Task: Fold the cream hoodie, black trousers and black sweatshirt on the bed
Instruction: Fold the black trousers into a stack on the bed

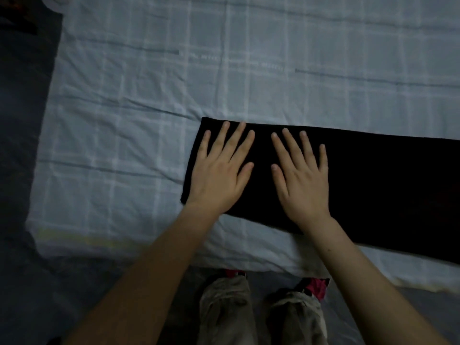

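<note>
- Right of centre, from the middle out toward 3 o'clock, a black garment (385, 190) lies flat on the bed (149, 95), folded into a long, narrow band.
- Its long axis runs roughly from 9 o'clock to between 3 and 4 o'clock, dipping a little on the right.
- One squared short end points toward 9 o'clock and stops near the middle of the frame; the other end runs off the right edge, so its full length is hidden.
- Whether this is the trousers or the sweatshirt cannot be told; it shows as plain black with no visible detail.
- Left hand (219, 175) rests palm-down on the 9 o'clock end of the band, fingers straight and spread, pointing toward 12 o'clock, gripping nothing.
- Right hand (302, 178) lies just beside it at its 3 o'clock side, also flat, fingers splayed, pressing on the cloth without holding it.
- A pale blue checked sheet, creased in places, covers the bed.
- Dark floor (20, 145) borders the bed at 9 o'clock.
- At 6 o'clock the person's khaki trouser legs (224, 307) and red footwear (316, 287) stand against the bed's near edge.
</note>
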A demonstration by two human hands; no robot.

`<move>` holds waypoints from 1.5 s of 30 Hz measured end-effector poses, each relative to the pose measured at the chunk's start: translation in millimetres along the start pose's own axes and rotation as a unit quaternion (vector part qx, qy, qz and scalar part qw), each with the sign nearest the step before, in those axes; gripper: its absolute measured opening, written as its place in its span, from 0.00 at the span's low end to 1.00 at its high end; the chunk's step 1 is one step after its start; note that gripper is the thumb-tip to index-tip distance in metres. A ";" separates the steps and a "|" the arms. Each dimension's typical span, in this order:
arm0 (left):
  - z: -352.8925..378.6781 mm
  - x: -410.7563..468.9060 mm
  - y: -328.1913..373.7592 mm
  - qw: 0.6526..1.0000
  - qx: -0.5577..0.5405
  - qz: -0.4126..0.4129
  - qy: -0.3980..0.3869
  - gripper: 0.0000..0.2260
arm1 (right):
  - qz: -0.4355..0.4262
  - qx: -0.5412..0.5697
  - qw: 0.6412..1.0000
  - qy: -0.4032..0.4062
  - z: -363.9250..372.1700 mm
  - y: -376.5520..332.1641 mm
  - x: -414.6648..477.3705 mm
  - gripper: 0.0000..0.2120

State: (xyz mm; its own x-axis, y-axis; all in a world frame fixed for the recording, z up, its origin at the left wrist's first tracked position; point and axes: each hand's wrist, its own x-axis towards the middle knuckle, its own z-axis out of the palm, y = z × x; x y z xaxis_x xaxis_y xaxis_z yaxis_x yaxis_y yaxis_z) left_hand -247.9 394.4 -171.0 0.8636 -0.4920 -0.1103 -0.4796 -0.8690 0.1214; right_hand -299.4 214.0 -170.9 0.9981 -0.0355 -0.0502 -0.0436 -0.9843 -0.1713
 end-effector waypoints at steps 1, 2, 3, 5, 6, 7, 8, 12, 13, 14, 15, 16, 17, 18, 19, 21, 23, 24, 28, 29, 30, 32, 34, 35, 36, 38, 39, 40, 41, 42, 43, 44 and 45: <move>0.8 1.2 -0.8 1.000 -0.004 0.005 0.009 0.25 | -0.005 -0.003 1.000 0.005 0.4 1.5 0.9 0.26; -0.3 1.1 -0.9 1.000 -0.011 0.015 0.019 0.25 | -0.003 -0.006 1.000 0.012 -0.8 5.1 -1.6 0.26; -3.0 -0.8 -1.6 0.999 -0.024 0.021 0.030 0.25 | 0.011 -0.010 1.000 0.021 -2.2 11.6 -7.8 0.26; -7.9 -9.9 -6.1 0.996 -0.062 -0.002 0.061 0.24 | 0.061 -0.009 0.997 0.041 -4.8 31.4 -25.6 0.26; -10.5 -15.6 -9.0 0.993 -0.083 -0.034 0.079 0.25 | 0.078 -0.008 0.996 0.042 -5.3 40.1 -33.6 0.26; -12.5 -22.0 -10.8 0.987 -0.106 -0.071 0.094 0.25 | 0.084 -0.009 0.996 0.037 -4.2 46.5 -39.3 0.26; -14.8 -28.4 -10.7 0.978 -0.143 -0.101 0.109 0.25 | 0.084 -0.010 0.996 0.033 -1.9 50.2 -42.1 0.26; -26.5 -42.8 -3.4 0.906 -0.358 -0.168 0.153 0.27 | 0.083 -0.007 0.996 0.039 6.7 50.5 -39.5 0.26; -29.4 -43.7 -3.3 0.890 -0.388 -0.193 0.143 0.28 | 0.082 -0.008 0.996 0.043 8.1 51.2 -40.7 0.26; -32.2 -43.7 -5.1 0.876 -0.409 -0.222 0.124 0.29 | 0.080 -0.006 0.996 0.046 8.9 52.7 -41.8 0.26; -34.3 -43.0 -8.4 0.864 -0.427 -0.246 0.103 0.30 | 0.080 -0.004 0.996 0.048 9.3 53.8 -42.5 0.26; -35.6 -42.7 -13.0 0.855 -0.440 -0.263 0.085 0.31 | 0.081 -0.003 0.996 0.048 9.4 54.2 -42.6 0.26; -37.1 -42.9 -17.8 0.849 -0.451 -0.267 0.068 0.31 | 0.080 -0.002 0.996 0.047 9.5 53.4 -42.3 0.26; -38.5 -43.4 -22.3 0.844 -0.465 -0.262 0.050 0.32 | 0.080 -0.001 0.996 0.047 9.6 52.3 -41.7 0.26; -40.2 -44.0 -25.5 0.836 -0.488 -0.249 0.035 0.32 | 0.079 0.000 0.996 0.048 9.5 51.6 -41.2 0.26; -42.5 -48.9 -28.3 0.818 -0.537 -0.205 0.029 0.33 | 0.079 -0.001 0.996 0.051 8.9 51.1 -41.5 0.26; -44.9 -57.3 -25.3 0.809 -0.561 -0.169 0.040 0.35 | 0.078 -0.001 0.996 0.051 7.1 49.4 -41.5 0.26; -47.8 -60.2 -21.1 0.803 -0.571 -0.163 0.046 0.36 | 0.078 0.003 0.996 0.048 5.1 48.4 -40.4 0.26; -75.1 -61.3 3.5 0.777 -0.608 -0.142 0.077 0.33 | 0.063 0.066 0.996 0.007 -14.4 52.2 -38.6 0.27; -85.9 -59.1 11.4 0.774 -0.615 -0.127 0.081 0.32 | 0.049 0.076 0.996 0.006 -23.2 58.5 -40.1 0.27; -97.1 -56.4 21.0 0.770 -0.622 -0.111 0.082 0.31 | 0.037 0.072 0.997 0.016 -33.2 68.2 -42.6 0.27; -117.4 -50.3 47.5 0.764 -0.634 -0.087 0.077 0.30 | 0.031 0.038 0.998 0.044 -54.9 97.2 -51.0 0.27; -130.9 -43.1 80.0 0.764 -0.638 -0.060 0.070 0.29 | 0.053 0.011 0.997 0.056 -75.3 133.8 -64.0 0.27; -134.5 -39.0 97.6 0.767 -0.636 -0.045 0.065 0.28 | 0.073 0.009 0.996 0.058 -84.1 153.7 -72.7 0.28; -136.6 -34.6 115.0 0.770 -0.634 -0.031 0.058 0.28 | 0.097 0.014 0.993 0.061 -91.8 173.9 -82.2 0.28; -137.0 -24.9 149.0 0.774 -0.631 -0.010 0.045 0.26 | 0.142 0.038 0.986 0.072 -105.5 213.3 -102.6 0.28; -136.0 -19.7 165.7 0.779 -0.625 -0.003 0.042 0.26 | 0.157 0.044 0.984 0.078 -111.2 231.3 -112.9 0.28; -134.0 -14.5 182.6 0.787 -0.616 0.001 0.038 0.26 | 0.166 0.043 0.982 0.082 -116.1 247.5 -122.9 0.28; -131.0 -9.3 200.3 0.795 -0.606 0.003 0.034 0.25 | 0.171 0.039 0.981 0.082 -119.7 262.0 -132.1 0.28; -126.9 -4.1 218.5 0.803 -0.595 0.005 0.029 0.26 | 0.175 0.035 0.981 0.079 -121.4 275.2 -139.4 0.28; -121.7 0.9 236.5 0.812 -0.583 0.006 0.025 0.26 | 0.176 0.033 0.981 0.077 -121.5 287.2 -144.1 0.28; -115.8 5.8 254.7 0.819 -0.573 0.005 0.023 0.26 | 0.174 0.030 0.981 0.076 -120.3 298.6 -145.4 0.28; -109.3 10.7 272.2 0.828 -0.560 0.002 0.020 0.26 | 0.170 0.026 0.982 0.074 -117.8 309.3 -144.1 0.27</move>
State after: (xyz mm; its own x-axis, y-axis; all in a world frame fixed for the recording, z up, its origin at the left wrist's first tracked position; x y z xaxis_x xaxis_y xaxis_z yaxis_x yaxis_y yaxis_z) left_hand -352.2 158.2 -31.3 0.8777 -0.4727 -0.0780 -0.0558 -0.2625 0.9633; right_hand -451.6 -105.7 -100.7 0.9204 -0.3899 0.0303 -0.3744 -0.9008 -0.2201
